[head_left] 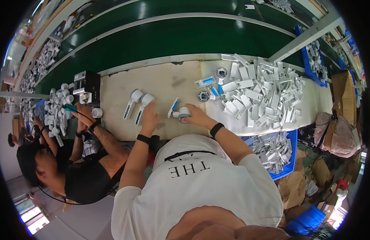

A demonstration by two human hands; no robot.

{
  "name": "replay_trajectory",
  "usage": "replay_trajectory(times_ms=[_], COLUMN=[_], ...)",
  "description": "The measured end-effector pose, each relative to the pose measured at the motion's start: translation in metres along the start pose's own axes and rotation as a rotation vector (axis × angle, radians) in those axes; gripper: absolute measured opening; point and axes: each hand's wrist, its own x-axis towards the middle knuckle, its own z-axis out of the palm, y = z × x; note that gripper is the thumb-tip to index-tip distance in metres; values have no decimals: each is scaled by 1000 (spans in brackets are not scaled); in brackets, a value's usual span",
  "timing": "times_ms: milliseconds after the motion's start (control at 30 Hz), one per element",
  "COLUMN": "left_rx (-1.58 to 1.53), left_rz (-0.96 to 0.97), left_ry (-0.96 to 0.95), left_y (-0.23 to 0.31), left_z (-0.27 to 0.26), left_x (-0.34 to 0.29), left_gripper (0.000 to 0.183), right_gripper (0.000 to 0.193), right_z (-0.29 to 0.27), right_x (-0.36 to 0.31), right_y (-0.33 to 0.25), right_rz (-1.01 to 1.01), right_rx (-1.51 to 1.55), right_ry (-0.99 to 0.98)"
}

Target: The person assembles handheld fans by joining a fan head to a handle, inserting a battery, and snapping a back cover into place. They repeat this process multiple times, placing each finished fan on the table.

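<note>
My right hand is closed round a white round head with a grey band, low over the table. Just left of that head is a slim white handle piece with a blue strip; whether the two are joined I cannot make out. My left hand is beside a white round-headed device with a blue-striped handle, its fingers stretched toward the head and the thumb apart. A similar device lies to its left. Right of centre lie two round dark-centred parts and blue-striped handle pieces.
White plastic shells are heaped on the table's right. Below that edge stands a blue crate of similar parts. A black machine stands at left, where a co-worker holds a green tool. A green conveyor runs behind.
</note>
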Motion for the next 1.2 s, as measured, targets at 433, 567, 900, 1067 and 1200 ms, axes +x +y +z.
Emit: replay_trajectory(times_ms=[433,567,900,1067,1200], left_rx=[-1752,-1779,-1986,-1498,-1477], left_rz=[-299,-247,-645,-474,-360], left_ry=[-758,-854,-926,-868,-888], left_y=[112,129,157,169,170], left_z=[-39,-43,-63,-77,-78], left_x=[30,21,11,10,5], left_gripper=[50,44,40,31,23], right_gripper=[55,46,60,82,79], right_z=[-58,-56,-54,-72,-84], right_x=[-64,-76,-100,-106,-99], right_y=[-38,-49,-43,-39,-59], right_rz=[181,209,24,-42,-165], right_rx=[1393,1524,1757,1253,982], right_ry=[-108,-99,-44,162,266])
